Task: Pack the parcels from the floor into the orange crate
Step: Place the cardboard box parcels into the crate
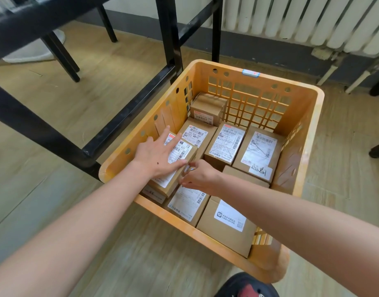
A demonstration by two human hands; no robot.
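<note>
Left hand (156, 156) lies flat on the cardboard parcel (182, 151); right hand (200, 176) holds its edge in a narrow grip. Best ease it down level against the orange crate (319, 103) wall, fingers clear.

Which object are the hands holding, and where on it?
A labelled parcel in the orange crate: the left hand lies flat on its top, and the right hand pinches its right edge.
</note>
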